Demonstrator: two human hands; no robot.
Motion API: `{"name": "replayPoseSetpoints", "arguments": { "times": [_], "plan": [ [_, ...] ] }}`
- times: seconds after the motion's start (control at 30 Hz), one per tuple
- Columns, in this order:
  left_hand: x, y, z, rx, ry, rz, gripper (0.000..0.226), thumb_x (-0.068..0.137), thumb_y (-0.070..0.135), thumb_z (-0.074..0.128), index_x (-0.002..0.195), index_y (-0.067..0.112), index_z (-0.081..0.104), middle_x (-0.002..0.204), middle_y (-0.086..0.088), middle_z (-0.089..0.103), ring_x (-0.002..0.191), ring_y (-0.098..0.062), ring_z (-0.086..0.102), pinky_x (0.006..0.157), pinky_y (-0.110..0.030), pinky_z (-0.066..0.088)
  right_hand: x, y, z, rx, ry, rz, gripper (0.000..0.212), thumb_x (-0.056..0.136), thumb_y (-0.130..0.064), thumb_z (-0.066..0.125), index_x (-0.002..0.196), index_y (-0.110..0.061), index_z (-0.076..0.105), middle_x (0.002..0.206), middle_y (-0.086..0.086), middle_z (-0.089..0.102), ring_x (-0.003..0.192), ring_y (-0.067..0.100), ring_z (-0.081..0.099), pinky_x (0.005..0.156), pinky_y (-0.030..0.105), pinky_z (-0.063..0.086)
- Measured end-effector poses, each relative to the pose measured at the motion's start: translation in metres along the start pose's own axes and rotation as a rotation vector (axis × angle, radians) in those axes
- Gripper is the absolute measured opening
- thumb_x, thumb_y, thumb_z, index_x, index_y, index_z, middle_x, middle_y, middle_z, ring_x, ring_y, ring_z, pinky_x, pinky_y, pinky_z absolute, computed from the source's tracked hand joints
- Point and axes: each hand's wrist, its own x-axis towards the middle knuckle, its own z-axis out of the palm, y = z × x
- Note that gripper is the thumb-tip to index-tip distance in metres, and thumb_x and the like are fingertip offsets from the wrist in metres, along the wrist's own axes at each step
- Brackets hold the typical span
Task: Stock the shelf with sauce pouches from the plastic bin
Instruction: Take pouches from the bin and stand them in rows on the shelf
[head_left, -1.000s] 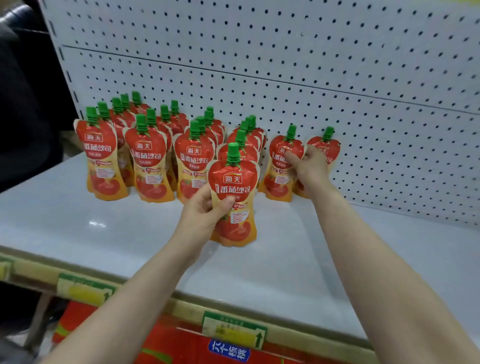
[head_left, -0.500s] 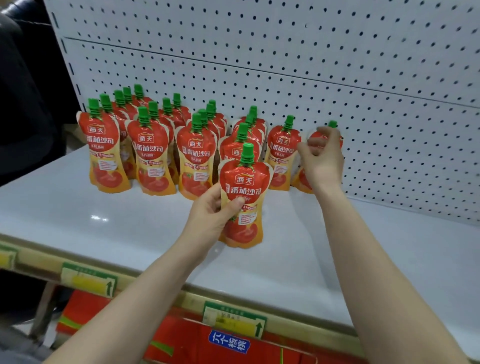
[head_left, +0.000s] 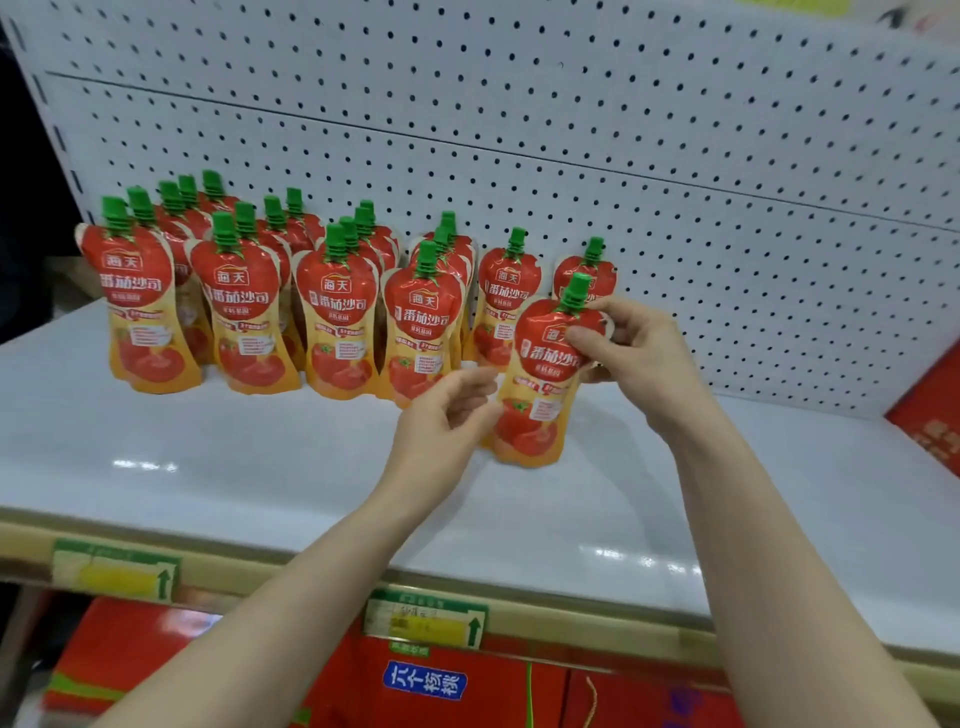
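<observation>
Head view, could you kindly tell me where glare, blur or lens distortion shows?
Head view: small glare patches on the shelf; head view: the left hand looks motion-smeared; head view: the pegboard seams bow, a wide-angle effect.

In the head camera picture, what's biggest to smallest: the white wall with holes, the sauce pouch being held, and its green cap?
Biggest: the pegboard wall.
Then the held pouch, gripped by the right hand.
Smallest: its green cap.
</observation>
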Motion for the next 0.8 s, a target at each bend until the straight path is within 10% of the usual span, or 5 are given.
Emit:
{"name": "replayPoseSetpoints", "arguments": {
  "times": [0.2,0.47,0.8],
  "plan": [
    [0.009,-0.025,0.017,0.39,-0.136,-0.097,0.044,0.091,0.017,0.061,0.134,0.02,0.053,0.135,0.0,0.056,0.116,-0.014,0.055,0.099,-0.023,0.043,0.039,0.031,0.007,-0.099,0.126,-0.002,0.025,0.092,-0.015,0.066,0.117,-0.012,0.066,0.102,0.004,0.074,0.091,0.018,0.073,0.078,0.043,0.061],
    [0.053,-0.039,0.036,0.626,-0.221,-0.214,0.06,0.096,0.025,0.054,0.15,0.019,0.029,0.158,0.0,0.025,0.14,-0.024,0.034,0.114,-0.04,0.032,0.088,0.039,0.037,-0.151,0.072,-0.107,0.008,0.091,-0.027,0.063,0.09,-0.035,0.066,0.093,-0.006,0.074,0.089,0.017,0.072,0.081,0.05,0.058],
    [0.064,-0.046,0.04,0.666,-0.18,-0.2,0.063,0.098,0.023,0.051,0.153,0.016,0.02,0.161,0.0,0.014,0.149,-0.019,0.012,0.12,-0.034,0.017,0.107,0.049,0.041,-0.237,0.047,-0.183,0.005,0.096,-0.025,0.06,0.1,-0.026,0.062,0.094,-0.007,0.071,0.085,0.009,0.069,0.073,0.03,0.057]
  ]
}}
